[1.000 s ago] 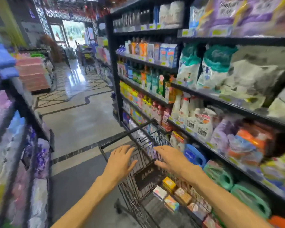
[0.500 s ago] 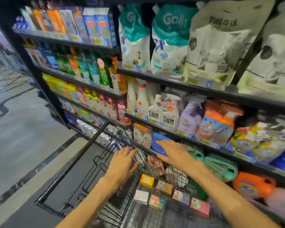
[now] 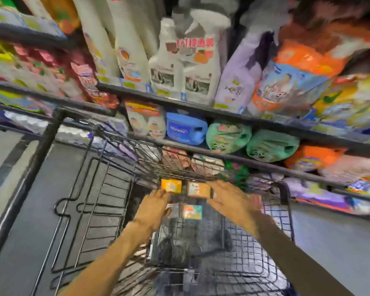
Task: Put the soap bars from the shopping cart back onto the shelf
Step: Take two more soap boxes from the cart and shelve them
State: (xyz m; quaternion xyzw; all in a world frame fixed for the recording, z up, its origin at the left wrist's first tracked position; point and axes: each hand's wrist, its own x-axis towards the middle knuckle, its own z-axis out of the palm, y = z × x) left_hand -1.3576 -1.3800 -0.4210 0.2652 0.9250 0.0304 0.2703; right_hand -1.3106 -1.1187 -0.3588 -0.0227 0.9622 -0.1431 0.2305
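Observation:
Both my hands reach down into the black wire shopping cart (image 3: pixel 286 201). On its floor lie boxed soap bars: an orange one (image 3: pixel 171 185), a brown one (image 3: pixel 198 189) and a teal-and-pink one (image 3: pixel 191 211). My left hand (image 3: pixel 156 207) hovers with fingers spread just below the orange bar. My right hand (image 3: pixel 231 199) is spread flat beside the brown bar and hides whatever lies under it. Neither hand holds anything. The picture is blurred by motion.
The cart stands against dark store shelves (image 3: pixel 222 115) packed with spray bottles (image 3: pixel 186 75), refill pouches and detergent jugs (image 3: pixel 186 129). The cart's handle bar (image 3: pixel 30 174) runs down the left side. Grey floor (image 3: pixel 340 248) shows on both sides.
My view has tilted down and closer to the cart. Both hands have left the cart's rim and dropped into the basket, over the soap bars.

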